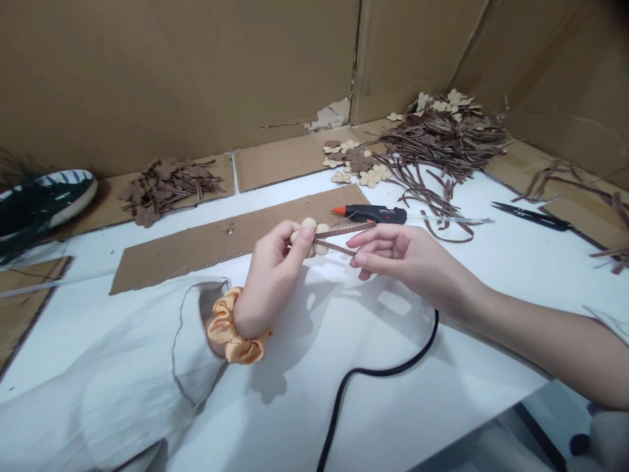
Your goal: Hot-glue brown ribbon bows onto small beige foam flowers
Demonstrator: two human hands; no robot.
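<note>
Single head-worn view, forward and down over the white tabletop (295,406), cardboard walls (187,72) across the top.

Left hand (275,265) pinches, thumb over bent fingers | Left forearm (142,367), sleeved, reaches in from lower left | Right hand (405,252) faces it, fingers curled, thumb close beneath fingertips | Right forearm (535,337), bare, slants in from the right

Sleeve, left (122,377): white to pale grey, loose, creased cloth; wide cuff; thin, dark, wavy seam line. Scrunchie (238,333), one: peach-orange, satiny, ruffled, worn at the left wrist. Sleeve, right (607,322): pale edge only, at picture's margin; detail unclear.
</note>
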